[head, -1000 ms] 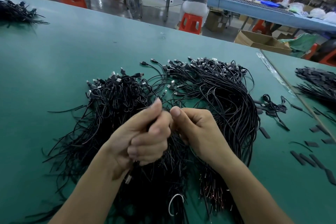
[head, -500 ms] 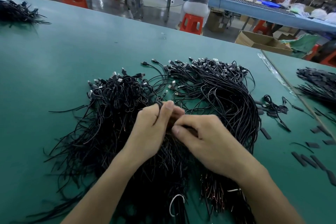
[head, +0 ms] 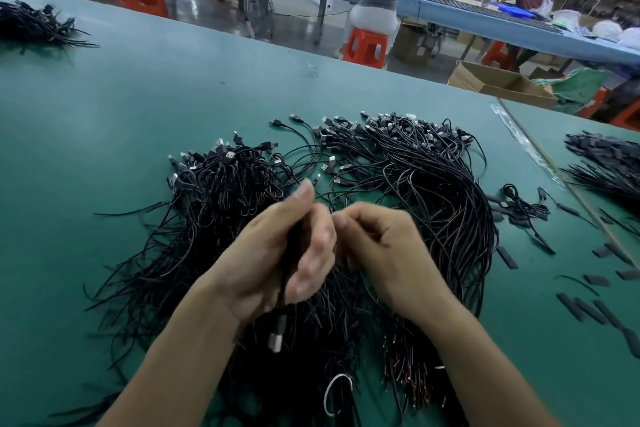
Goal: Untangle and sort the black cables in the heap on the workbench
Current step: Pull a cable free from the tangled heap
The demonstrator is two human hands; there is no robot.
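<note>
Inspection found both hands raised off the heap [head: 214, 211], whereas half a second earlier they had lain flat on it with the fingers worked in among the strands. The left hand [head: 273, 253] had turned its palm inward and gripped one cable [head: 284, 288], fingers curled round it. The cable ran down the palm, and its plug [head: 276, 340] hung free at 6 o'clock below the heel of that hand. The right hand [head: 381, 246] stood at 3 o'clock of the left, its fingers curled and its fingertips meeting those of the left. Blur hid the tips, so it could not be told whether it pinched the cable or held nothing. The heap itself lay on the bench [head: 138, 107] directly beneath and beyond the hands, one lobe at 10 o'clock and a larger one at 1 o'clock, with plugs mostly at the far edge and bare ends toward the person. In my judgement the dip and lift had drawn a single cable clear of the tangle, so one piece was now separated and ready to be laid with its like. The mass of the heap looked little reduced, and the task stood at an early stage. Loose sleeves [head: 588, 308] lay at 3 to 4 o'clock, a further pile [head: 609, 163] at 2 o'clock, and a small bundle [head: 31, 24] far off at 10 o'clock.
</note>
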